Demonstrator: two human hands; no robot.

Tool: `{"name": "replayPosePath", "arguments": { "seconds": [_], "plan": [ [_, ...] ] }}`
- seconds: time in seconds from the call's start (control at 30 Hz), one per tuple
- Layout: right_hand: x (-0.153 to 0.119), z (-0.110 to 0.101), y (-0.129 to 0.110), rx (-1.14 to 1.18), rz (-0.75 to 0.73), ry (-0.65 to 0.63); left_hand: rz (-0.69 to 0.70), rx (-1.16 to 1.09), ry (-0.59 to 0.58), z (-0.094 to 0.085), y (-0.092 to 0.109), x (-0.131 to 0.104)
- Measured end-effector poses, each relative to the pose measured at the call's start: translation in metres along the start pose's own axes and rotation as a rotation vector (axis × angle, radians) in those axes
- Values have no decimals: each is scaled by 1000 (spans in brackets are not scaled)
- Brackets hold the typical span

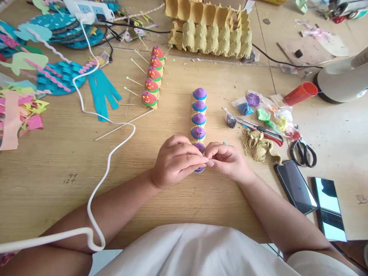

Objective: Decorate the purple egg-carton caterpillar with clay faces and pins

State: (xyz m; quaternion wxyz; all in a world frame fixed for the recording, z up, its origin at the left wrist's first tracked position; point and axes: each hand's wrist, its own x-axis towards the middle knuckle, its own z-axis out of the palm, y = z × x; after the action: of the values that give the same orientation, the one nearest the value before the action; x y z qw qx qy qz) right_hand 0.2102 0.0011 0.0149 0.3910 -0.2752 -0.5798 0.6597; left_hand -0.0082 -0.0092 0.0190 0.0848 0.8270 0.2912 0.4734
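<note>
A strip of egg-carton bumps (199,119), covered in purple over blue, lies lengthwise on the wooden table in front of me. Over its near end, my left hand (179,159) is held with its fingers bent and their tips together. From the right, my right hand (227,159) meets it, thumb and index finger pinched. The fingertips of both hands touch; whatever is between them is too small or hidden to name. The hands partly cover the two nearest bumps. Farther back on the left stands a red and green strip (152,78) with yellow smiling faces and green-tipped sticks beside it.
On the right are bags of coloured clay (253,99), a utility knife (258,128), carton scraps (258,145), scissors (303,152), a red cup (300,93) and two phones (296,186). Egg cartons (212,38) lie at the back. A white cable (108,163) and paper crafts (61,76) are left.
</note>
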Motion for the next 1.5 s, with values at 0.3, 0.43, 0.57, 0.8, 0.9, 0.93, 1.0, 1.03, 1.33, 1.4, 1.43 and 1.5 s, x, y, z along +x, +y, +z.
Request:
{"name": "replayPosePath", "arguments": {
  "seconds": [0.3, 0.43, 0.57, 0.8, 0.9, 0.93, 1.0, 1.03, 1.33, 1.4, 1.43, 1.5],
  "plan": [
    [-1, -3, 0, -8, 22, 37, 4, -15, 36, 0, -1, -2],
    [-1, -3, -1, -40, 3, 54, -16, -28, 58, -2, 0, -3],
    [-2, 2, 1, -29, -45, 1, -18, -17, 43, -4, 2, -4],
    [-4, 11, 8, 83, 10, 54, -8, 12, 49, -5, 1, -7],
    [-4, 13, 7, 137, 28, 97, -5, 31, 56, -3, 1, -7],
    [-5, 14, 7, 147, 33, 106, -6, 37, 55, -3, 1, -6],
    [-5, 14, 7, 159, 52, 121, -9, 44, 53, -2, 2, -5],
    [-5, 15, 7, 166, 62, 127, -12, 43, 54, -2, 2, -5],
    [-5, 14, 3, 266, 100, 163, -63, 64, 87, 0, 2, -4],
    [-6, 13, 3, 251, 118, 215, -78, 68, 112, 0, 1, -4],
    [-6, 12, 2, 236, 128, 240, -92, 70, 123, 0, 0, -4],
    [-7, 9, 3, 192, 137, 274, -131, 68, 140, 0, -3, -4]
  ]
}}
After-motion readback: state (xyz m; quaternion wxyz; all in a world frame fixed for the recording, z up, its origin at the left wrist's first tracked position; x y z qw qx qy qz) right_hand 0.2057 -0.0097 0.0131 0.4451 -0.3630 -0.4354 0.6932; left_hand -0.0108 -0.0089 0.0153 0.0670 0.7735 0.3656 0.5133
